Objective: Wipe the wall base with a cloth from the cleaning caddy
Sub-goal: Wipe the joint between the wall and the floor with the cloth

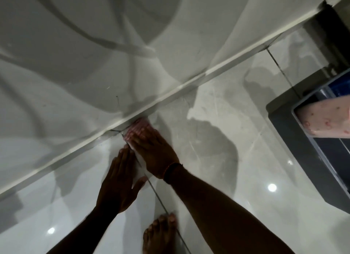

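A pink and white striped cloth (137, 125) lies pressed on the glossy floor tile right against the wall base (189, 85), a pale strip running diagonally from lower left to upper right. My right hand (153, 149) lies flat on top of the cloth, fingers pointing toward the wall, a dark band on its wrist. Just left of it, my left hand (119, 178) rests flat on the floor with fingers spread, touching the cloth's near edge. A grey cleaning caddy (287, 140) stands on the floor at the right edge, holding a pink patterned cloth (325, 119).
Light marble-look wall tiles (75, 54) fill the upper left. The floor tiles (217, 140) are shiny, with dark grout lines and lamp reflections. My bare foot (161, 233) stands at the bottom centre. A dark frame (325, 30) stands at the upper right corner.
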`<control>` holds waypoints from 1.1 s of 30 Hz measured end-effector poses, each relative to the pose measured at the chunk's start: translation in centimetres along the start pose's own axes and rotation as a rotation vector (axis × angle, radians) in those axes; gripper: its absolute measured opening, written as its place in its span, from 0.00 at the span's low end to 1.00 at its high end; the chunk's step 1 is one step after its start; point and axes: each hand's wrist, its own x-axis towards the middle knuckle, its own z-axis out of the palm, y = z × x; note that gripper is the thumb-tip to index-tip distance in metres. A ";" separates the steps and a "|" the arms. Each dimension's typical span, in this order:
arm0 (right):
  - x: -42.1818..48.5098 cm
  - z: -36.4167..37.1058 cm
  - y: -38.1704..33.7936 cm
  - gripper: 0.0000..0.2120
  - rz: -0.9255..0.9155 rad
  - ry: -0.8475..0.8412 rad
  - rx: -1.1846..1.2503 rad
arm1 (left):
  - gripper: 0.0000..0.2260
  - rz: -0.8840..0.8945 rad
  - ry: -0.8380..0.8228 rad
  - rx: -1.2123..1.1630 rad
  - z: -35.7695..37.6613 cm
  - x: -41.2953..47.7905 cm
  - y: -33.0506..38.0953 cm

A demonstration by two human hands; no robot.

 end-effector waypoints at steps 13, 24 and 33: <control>-1.8 -14.1 27.8 0.38 0.728 0.233 -0.138 | 0.42 0.041 0.060 -0.046 0.8 1.0 -0.3; 0.5 -15.6 29.8 0.42 0.922 0.280 -0.245 | 0.39 0.129 0.037 0.074 1.3 1.8 -1.3; 1.6 -0.2 0.5 0.37 0.415 0.368 0.094 | 0.41 -0.011 0.045 -0.034 -0.2 0.8 0.9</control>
